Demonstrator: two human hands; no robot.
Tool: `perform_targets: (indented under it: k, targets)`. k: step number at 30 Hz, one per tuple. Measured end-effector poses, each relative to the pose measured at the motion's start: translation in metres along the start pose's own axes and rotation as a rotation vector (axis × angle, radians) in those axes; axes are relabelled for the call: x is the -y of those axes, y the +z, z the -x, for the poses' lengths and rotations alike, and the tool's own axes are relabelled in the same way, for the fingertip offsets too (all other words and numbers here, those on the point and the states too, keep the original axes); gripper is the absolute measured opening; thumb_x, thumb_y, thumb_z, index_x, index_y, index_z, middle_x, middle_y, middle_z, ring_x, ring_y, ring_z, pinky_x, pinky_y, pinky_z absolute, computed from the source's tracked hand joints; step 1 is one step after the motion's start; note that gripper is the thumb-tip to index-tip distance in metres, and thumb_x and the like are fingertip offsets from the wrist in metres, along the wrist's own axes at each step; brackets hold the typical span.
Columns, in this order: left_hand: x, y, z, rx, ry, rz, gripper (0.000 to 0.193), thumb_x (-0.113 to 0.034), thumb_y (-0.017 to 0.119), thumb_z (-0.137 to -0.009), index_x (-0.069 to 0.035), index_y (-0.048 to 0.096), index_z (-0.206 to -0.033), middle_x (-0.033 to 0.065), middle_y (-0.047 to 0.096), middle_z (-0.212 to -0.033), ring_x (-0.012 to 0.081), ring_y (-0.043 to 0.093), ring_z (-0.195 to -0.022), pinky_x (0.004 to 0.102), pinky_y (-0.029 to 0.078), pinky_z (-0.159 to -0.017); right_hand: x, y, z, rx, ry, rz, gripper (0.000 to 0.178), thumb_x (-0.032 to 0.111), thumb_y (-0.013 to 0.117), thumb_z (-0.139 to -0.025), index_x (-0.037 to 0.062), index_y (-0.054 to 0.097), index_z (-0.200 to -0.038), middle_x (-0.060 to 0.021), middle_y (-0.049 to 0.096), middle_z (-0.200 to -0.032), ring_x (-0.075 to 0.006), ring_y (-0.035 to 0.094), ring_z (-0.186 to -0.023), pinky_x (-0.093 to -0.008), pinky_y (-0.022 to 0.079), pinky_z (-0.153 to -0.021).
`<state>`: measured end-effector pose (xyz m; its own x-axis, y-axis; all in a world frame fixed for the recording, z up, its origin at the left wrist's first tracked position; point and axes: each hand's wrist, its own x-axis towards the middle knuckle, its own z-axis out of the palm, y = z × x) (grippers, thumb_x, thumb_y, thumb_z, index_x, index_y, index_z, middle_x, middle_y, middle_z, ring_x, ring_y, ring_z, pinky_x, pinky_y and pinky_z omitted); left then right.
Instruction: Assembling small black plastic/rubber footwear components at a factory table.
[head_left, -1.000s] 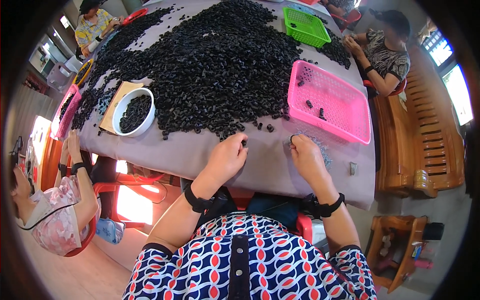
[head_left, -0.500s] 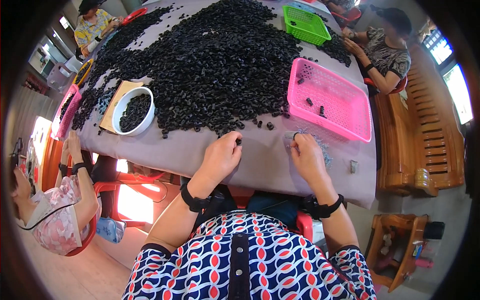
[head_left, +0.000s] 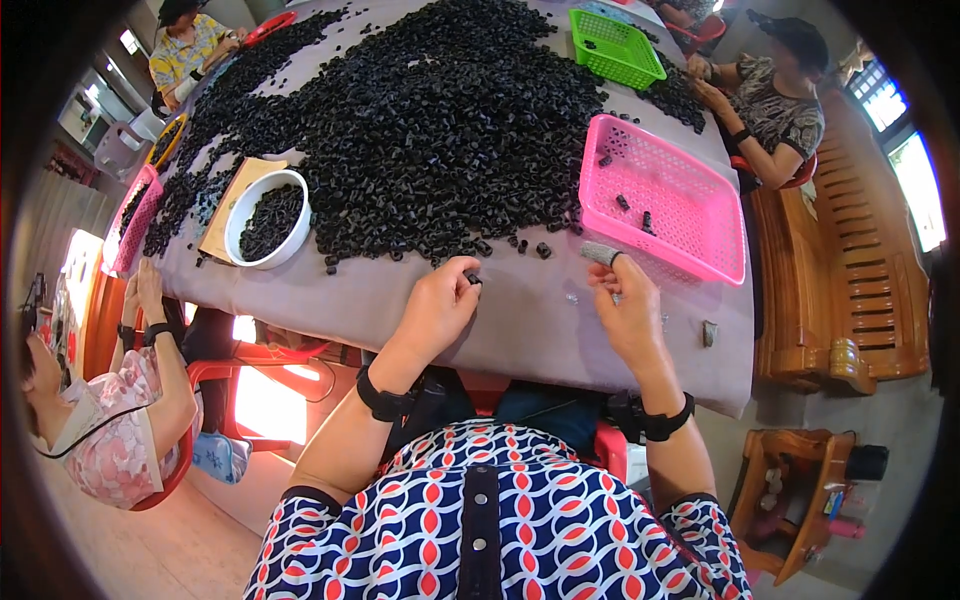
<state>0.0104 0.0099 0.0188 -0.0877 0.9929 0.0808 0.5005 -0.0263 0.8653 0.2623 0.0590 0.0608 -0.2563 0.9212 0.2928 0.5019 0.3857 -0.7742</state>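
Observation:
My left hand (head_left: 438, 308) is closed, pinching a small black plastic part (head_left: 474, 279) between thumb and fingertips just in front of the pile. My right hand (head_left: 630, 305) is near the front corner of the pink basket (head_left: 695, 262), its thumb and index finger apart. A grey cover (head_left: 601, 254) wraps that index finger. Some pale bits show around its fingers, too small to name. Ahead of both hands spreads a large heap of black plastic parts (head_left: 440, 140). A few of the same parts lie inside the pink basket.
A white bowl (head_left: 236, 240) of dark pieces stands left on cardboard (head_left: 212, 243). A green basket (head_left: 640, 78) is farther back. A small grey piece (head_left: 709, 333) lies at the right. Co-workers sit left (head_left: 120, 430), far left (head_left: 185, 55) and right (head_left: 780, 105); a wooden bench (head_left: 850, 260) stands right.
My right hand has drawn back a little to the right, its thumb and index finger now spread where they were together. My left hand stays almost in place with the black part, tilted slightly.

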Motion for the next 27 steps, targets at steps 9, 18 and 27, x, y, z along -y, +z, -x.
perform_targets:
  k: [9, 18, 27]
  targets:
    - [0.001, -0.003, 0.0, 0.029, 0.003, 0.016, 0.02, -0.007, 0.06, -0.086, 0.0, 0.061, -0.105, 0.0069, 0.062, -0.074, 0.0138, 0.056, -0.062, 0.0283, 0.046, -0.058, -0.004, -0.003, 0.012, 0.105, 0.087, 0.114, 0.013, -0.001, 0.058, -0.08, -0.0008, 0.054, -0.092, -0.016, 0.062, -0.089, -0.0314, 0.063, -0.079, -0.0375, 0.05, -0.069]
    - [0.011, -0.023, 0.001, -0.119, 0.002, 0.067, 0.022, -0.005, 0.061, -0.088, -0.001, 0.062, -0.109, 0.001, 0.059, -0.077, 0.0058, 0.051, -0.062, 0.0225, 0.044, -0.055, 0.0, 0.012, 0.014, 0.179, -0.085, 0.405, 0.019, -0.001, 0.062, -0.075, 0.0005, 0.052, -0.092, -0.0183, 0.056, -0.092, -0.0387, 0.054, -0.095, -0.0464, 0.046, -0.079]
    - [-0.002, -0.03, 0.007, -0.112, 0.152, -0.076, 0.019, -0.004, 0.061, -0.086, -0.004, 0.065, -0.105, 0.0042, 0.06, -0.083, 0.0131, 0.057, -0.069, 0.025, 0.047, -0.062, -0.005, 0.012, 0.012, 0.107, -0.107, 0.379, 0.016, -0.002, 0.057, -0.074, 0.0007, 0.051, -0.089, -0.0176, 0.055, -0.086, -0.0392, 0.055, -0.085, -0.0458, 0.045, -0.072]
